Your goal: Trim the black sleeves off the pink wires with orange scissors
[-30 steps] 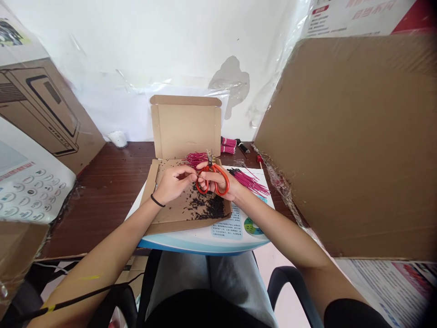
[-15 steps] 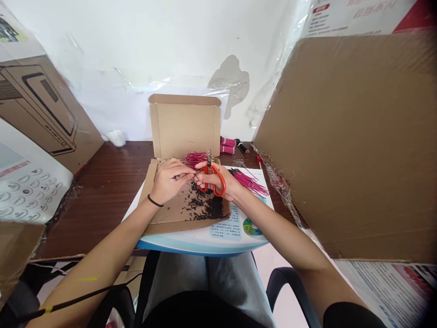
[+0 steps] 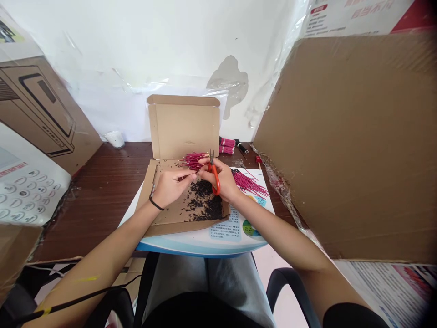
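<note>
My right hand [image 3: 223, 180] grips red-handled scissors [image 3: 214, 175], blades pointing up and away from me. My left hand [image 3: 169, 184] pinches a thin pink wire [image 3: 189, 173] whose end reaches toward the scissors. Both hands hover over an open flat cardboard box [image 3: 160, 218] that holds a heap of small dark snippets [image 3: 206, 200]. A bundle of pink wires [image 3: 195, 159] lies at the box's far side. Another fan of pink wires [image 3: 249, 181] rests to the right of my right hand on a printed white board [image 3: 235, 228].
A large cardboard sheet [image 3: 355, 146] stands at the right. A printed carton [image 3: 37, 109] leans at the left. The box lid [image 3: 184, 125] stands upright behind the hands. More pink wire bundles [image 3: 228, 146] lie by the wall. A white cup [image 3: 115, 138] sits at the far left.
The scissor handles have closed together and turned edge-on. My left hand has slid a little toward me, still pinching the wire at the blades.
</note>
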{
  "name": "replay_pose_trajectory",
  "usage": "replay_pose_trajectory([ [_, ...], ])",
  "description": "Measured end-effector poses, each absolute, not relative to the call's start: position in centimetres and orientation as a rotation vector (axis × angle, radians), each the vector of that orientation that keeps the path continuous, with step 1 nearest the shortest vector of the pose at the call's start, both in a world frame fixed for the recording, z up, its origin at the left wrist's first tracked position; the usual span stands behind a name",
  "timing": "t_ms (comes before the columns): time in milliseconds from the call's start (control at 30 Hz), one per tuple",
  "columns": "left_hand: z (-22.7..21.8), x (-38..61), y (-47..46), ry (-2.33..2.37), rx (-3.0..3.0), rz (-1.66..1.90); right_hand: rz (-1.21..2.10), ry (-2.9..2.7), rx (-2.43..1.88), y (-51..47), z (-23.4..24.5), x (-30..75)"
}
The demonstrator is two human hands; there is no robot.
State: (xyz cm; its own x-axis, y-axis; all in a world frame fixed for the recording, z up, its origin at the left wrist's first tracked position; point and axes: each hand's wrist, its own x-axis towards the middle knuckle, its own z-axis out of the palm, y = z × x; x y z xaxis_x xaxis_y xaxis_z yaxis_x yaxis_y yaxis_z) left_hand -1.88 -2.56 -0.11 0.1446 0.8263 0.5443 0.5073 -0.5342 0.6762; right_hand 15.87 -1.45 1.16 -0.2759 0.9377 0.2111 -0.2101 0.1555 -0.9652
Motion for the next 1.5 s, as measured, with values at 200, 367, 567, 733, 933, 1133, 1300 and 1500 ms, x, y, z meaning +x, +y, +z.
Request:
replay_pose_trajectory([
  [200,-0.4,-1.0,-2.7,1.277,1.721,1.347,1.389,-1.270,-0.776,-1.3,1.0,15.7],
  [367,-0.2,-0.5,-2.9,1.221,1.566,1.341,1.439,-1.244,-0.756,-1.4,0.8,15.4],
  [567,0.0,-0.3,-3.3,1.256,1.553,1.310,1.393,-1.258,-0.737,-1.7,0.9,15.4],
  [733,-0.4,0.2,-3.4,1.251,1.512,1.375,1.414,-1.213,-0.750,-1.8,1.1,15.3],
  [933,-1.0,0.3,-3.2,1.190,1.495,1.381,1.425,-1.174,-0.775,-1.6,1.0,15.2],
  [1133,-0.2,0.4,-3.6,1.222,1.555,1.401,1.448,-1.142,-0.767,-1.3,0.8,15.1],
  [1300,-0.1,0.6,-3.6,1.191,1.450,1.432,1.486,-1.128,-0.712,-1.3,0.8,15.1],
  [1500,-1.0,0.5,-3.0,1.204,1.346,1.411,1.475,-1.101,-0.763,-1.4,0.8,15.0],
])
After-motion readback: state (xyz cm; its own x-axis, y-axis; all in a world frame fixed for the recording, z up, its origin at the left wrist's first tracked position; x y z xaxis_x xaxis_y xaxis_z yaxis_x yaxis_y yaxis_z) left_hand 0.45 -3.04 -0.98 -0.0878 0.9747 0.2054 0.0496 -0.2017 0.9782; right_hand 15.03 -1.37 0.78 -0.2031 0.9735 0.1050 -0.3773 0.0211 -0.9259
